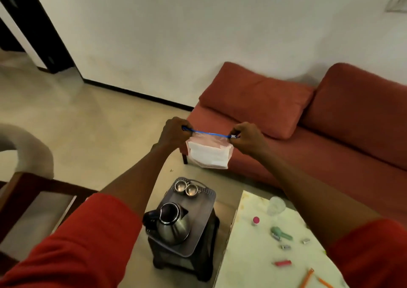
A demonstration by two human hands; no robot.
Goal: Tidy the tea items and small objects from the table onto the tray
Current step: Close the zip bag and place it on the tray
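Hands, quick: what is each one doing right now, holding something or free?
Left hand: pinches the left end of the zip bag at its blue seal.
Right hand: pinches the right end of the same bag.

My sleeves (pixel 72 250) are red; the clear bag (pixel 209 153) between my hands has a blue zip strip (pixel 208 133) and white folded contents. At 6 o'clock below it, the grey tray (pixel 196 219) carries a silver kettle (pixel 171 224) with a black handle and two silver cups (pixel 186 187), on a black stool (pixel 198 263). At 4 o'clock, the cream, faintly mottled table (pixel 248 263) bears a pink-capped bottle (pixel 256 220), a green tool (pixel 280 233), a red lighter (pixel 283 263) and orange pencils (pixel 308 276); the sofa (pixel 308 116) at 2 o'clock is rust red.
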